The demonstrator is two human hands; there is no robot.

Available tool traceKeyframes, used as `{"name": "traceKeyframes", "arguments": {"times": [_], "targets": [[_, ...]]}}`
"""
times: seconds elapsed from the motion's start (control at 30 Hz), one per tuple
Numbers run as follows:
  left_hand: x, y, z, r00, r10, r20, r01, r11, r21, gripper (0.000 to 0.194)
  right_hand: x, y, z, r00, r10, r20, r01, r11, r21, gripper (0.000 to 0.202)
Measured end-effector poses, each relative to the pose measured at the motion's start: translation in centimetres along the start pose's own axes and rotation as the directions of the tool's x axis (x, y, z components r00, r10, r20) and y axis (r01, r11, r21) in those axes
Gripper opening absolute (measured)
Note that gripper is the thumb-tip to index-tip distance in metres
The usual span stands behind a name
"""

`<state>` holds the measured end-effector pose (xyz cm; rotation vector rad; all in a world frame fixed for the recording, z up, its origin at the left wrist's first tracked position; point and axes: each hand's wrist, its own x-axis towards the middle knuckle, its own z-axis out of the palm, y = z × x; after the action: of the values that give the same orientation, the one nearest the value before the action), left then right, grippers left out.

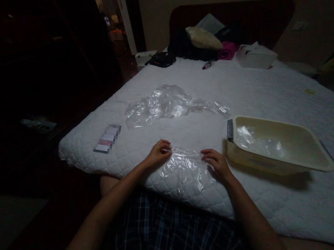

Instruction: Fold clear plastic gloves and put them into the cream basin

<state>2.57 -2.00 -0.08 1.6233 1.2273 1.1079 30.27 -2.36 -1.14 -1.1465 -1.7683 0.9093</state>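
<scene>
A clear plastic bag [183, 168] lies on the white quilted bed near its front edge, with a straight band along its top. My left hand [159, 152] is closed, thumb and fingers pinching the left end of that band. At the right end, my right hand [216, 162] has its longer fingers fairly straight, and their tips and thumb hold the bag's edge. Beyond both hands spreads a larger crumpled sheet of clear plastic [170, 102]. Right of my right hand stands a cream plastic basin [279, 163] with grey handles and some clear plastic inside.
A phone-like flat object [107, 138], blurred out, lies left of my left hand. Toward the headboard [255, 16] are a pillow [203, 38], a pink roll [227, 50], a white box [257, 57], a small bottle [207, 65] and a black bag [162, 59].
</scene>
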Motion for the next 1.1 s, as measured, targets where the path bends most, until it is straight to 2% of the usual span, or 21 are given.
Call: {"name": "traceKeyframes", "arguments": {"times": [0.07,0.17,0.23,0.3,0.4,0.5,0.67,0.77,0.87,0.97,1.1], "targets": [[0.0,0.3,-0.1,1.000,-0.023,0.004,0.023,1.000,0.008,0.008,0.2,0.1,-0.3,0.999,0.046,0.006,-0.046,0.995,0.087,0.020],[0.0,0.5,-0.2,0.998,-0.025,0.050,0.024,0.999,0.024,0.008,0.6,-0.4,-0.5,0.991,0.109,-0.083,-0.101,0.990,0.099,0.026],[0.0,0.4,-0.4,0.997,-0.012,0.082,0.009,0.999,0.044,0.008,1.0,-1.4,-0.4,0.980,0.096,-0.172,-0.107,0.993,-0.053,0.024],[0.0,0.3,-0.4,0.995,0.007,0.102,-0.015,0.997,0.072,0.008,1.3,-3.1,0.1,0.978,0.029,-0.206,-0.089,0.952,-0.292,0.022],[-0.1,0.0,-0.2,0.994,0.020,0.112,-0.032,0.994,0.108,0.009,1.9,-5.8,1.6,0.994,-0.049,-0.101,-0.016,0.827,-0.562,0.022],[-0.1,-0.3,0.0,0.992,0.033,0.126,-0.051,0.989,0.139,0.010,2.4,-7.2,3.6,0.999,-0.035,0.035,0.050,0.714,-0.699,0.021],[-0.1,0.1,-0.5,0.982,0.090,0.166,-0.129,0.961,0.244,0.013,2.6,-5.5,5.9,0.979,0.101,0.177,0.078,0.616,-0.784,0.026],[-0.7,1.1,-0.7,0.966,0.192,0.173,-0.240,0.913,0.330,0.024,2.3,-4.3,6.1,0.976,0.115,0.185,0.075,0.619,-0.782,0.028],[-1.5,2.0,-0.6,0.901,0.279,0.331,-0.399,0.834,0.381,0.035,2.0,-4.1,6.0,0.979,0.103,0.177,0.071,0.641,-0.765,0.032],[-2.2,1.9,-0.3,0.850,0.199,0.487,-0.454,0.746,0.487,0.040,2.0,-4.2,5.5,0.980,0.114,0.164,0.038,0.702,-0.711,0.034],[-2.6,0.9,-0.5,0.806,0.063,0.589,-0.503,0.597,0.625,0.049,2.2,-3.3,4.1,0.982,0.112,0.150,-0.021,0.862,-0.506,0.034]]}}
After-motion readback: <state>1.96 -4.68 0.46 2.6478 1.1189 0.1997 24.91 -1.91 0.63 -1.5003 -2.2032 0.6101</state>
